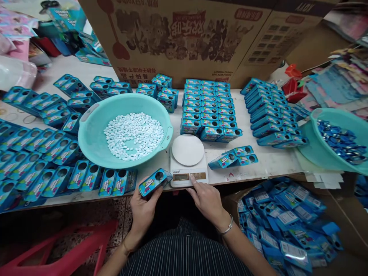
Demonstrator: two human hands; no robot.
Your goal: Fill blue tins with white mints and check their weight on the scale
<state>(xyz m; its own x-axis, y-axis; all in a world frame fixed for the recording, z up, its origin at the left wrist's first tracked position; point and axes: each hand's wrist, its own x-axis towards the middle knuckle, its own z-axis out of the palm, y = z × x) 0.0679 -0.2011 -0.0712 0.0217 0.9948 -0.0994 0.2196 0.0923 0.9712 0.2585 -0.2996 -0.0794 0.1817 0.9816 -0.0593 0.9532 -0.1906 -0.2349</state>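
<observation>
My left hand (144,209) grips a small blue candy box (153,182) with a dark round hole near one end of its printed face. It is held at the table's front edge, just left of a white digital kitchen scale (188,153). On that scale's front panel, the index finger of my right hand (207,200) touches the buttons beside the small display. The thumb is apart from that finger, and nothing is in the hand. Nothing lies on the round weighing plate. Behind my left hand stands a turquoise basin (94,151) with many small pale candies (133,136) in it.
Rows of upright blue boxes (208,107) stand behind the scale, with more at left and right. Another turquoise basin (313,153) holds blue wrapped pieces. Below right, a carton is filled with blue boxes (284,222). A large cardboard box (184,69) blocks the back; a red stool (66,245) is lower left.
</observation>
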